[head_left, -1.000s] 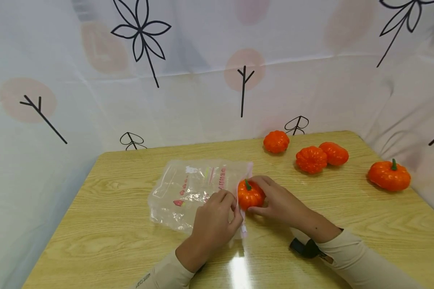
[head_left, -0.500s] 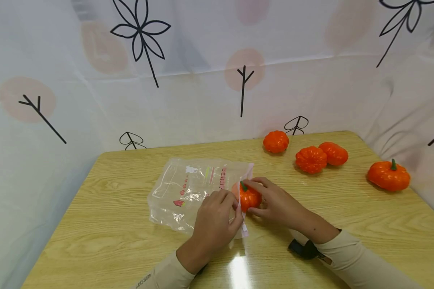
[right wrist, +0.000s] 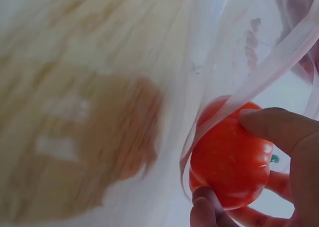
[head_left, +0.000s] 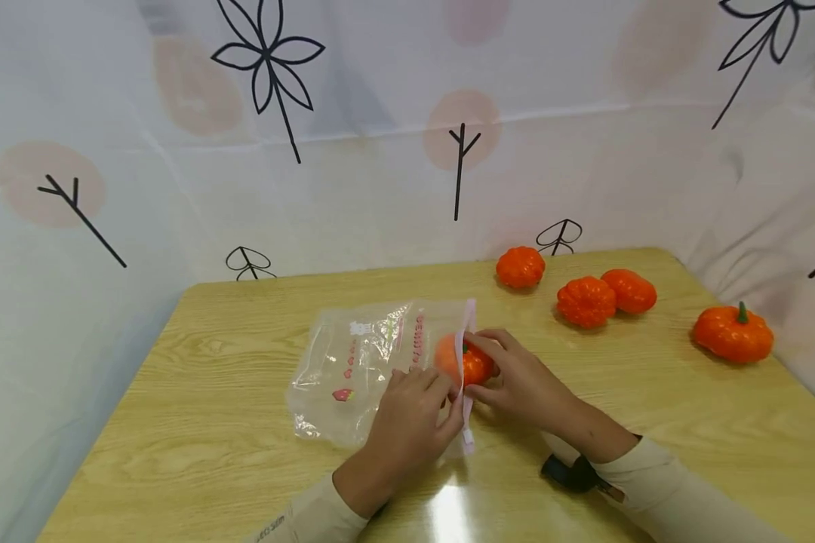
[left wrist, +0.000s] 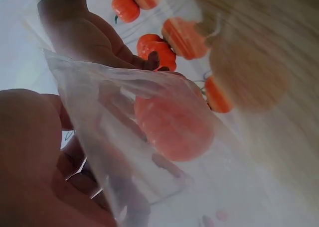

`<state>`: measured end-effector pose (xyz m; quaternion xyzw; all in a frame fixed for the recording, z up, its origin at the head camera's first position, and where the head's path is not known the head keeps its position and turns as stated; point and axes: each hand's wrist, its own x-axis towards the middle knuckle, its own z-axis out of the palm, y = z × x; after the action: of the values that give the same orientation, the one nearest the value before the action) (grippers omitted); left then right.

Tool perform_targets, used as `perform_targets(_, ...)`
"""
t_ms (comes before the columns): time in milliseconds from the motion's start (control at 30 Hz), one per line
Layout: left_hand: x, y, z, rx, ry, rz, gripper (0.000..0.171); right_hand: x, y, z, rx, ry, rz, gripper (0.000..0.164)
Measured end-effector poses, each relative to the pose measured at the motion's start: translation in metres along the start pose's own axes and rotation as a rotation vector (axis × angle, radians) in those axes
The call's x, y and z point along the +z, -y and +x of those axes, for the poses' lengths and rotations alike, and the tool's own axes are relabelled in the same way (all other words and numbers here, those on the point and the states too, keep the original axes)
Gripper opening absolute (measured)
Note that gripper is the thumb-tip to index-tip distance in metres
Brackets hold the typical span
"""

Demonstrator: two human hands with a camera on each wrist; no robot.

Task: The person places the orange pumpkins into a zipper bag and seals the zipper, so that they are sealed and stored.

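A clear plastic zip bag (head_left: 373,354) with pink lettering and a strawberry print lies on the table, its pink-edged mouth facing right. My left hand (head_left: 414,415) pinches the edge of that mouth. In my right hand (head_left: 523,377) is a small orange toy pumpkin (head_left: 477,366) with a green stem, gripped between fingers and thumb. The pumpkin is partly inside the bag, its left part showing through the plastic. In the right wrist view the pink strip of the bag (right wrist: 264,82) crosses the pumpkin (right wrist: 229,162). The left wrist view shows the pumpkin (left wrist: 174,122) through the film.
Several more orange pumpkins stand on the wooden table (head_left: 197,422): one at the back (head_left: 520,267), a touching pair (head_left: 586,302) right of it, and one with a green stem (head_left: 733,333) near the right edge. A printed white cloth (head_left: 353,188) hangs behind.
My right hand has pushed the pumpkin leftward from the bag's mouth to partly inside it. The bag's mouth has shifted slightly right over the pumpkin, my left hand still holding its edge.
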<state>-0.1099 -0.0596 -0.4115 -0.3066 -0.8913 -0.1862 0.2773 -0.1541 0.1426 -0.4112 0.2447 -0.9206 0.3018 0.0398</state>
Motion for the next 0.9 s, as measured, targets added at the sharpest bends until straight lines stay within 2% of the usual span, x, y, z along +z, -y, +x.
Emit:
perform_targets(300,0.0022,-0.0036,-0.001,-0.006,-0.003,-0.041,0.009,0.002,-0.0025,-0.0014,-0.038,0.035,0.065,0.063)
perform_targets(433,0.0027,-0.0042,-0.0017,-0.034,0.018,-0.063,0.009,0.0027,-0.0036,-0.0008,-0.034,0.063,0.139,0.061)
perform_targets(733,0.0044,-0.0065,-0.0041,-0.063,0.052,-0.076,0.01,0.0045,-0.0067,-0.0006,0.051,0.097,0.327,0.053)
perform_targets(900,0.0032,-0.0072,-0.0026,-0.084,0.083,-0.061,0.011,0.0038,-0.0091,-0.0009,0.015,0.103,0.376,0.047)
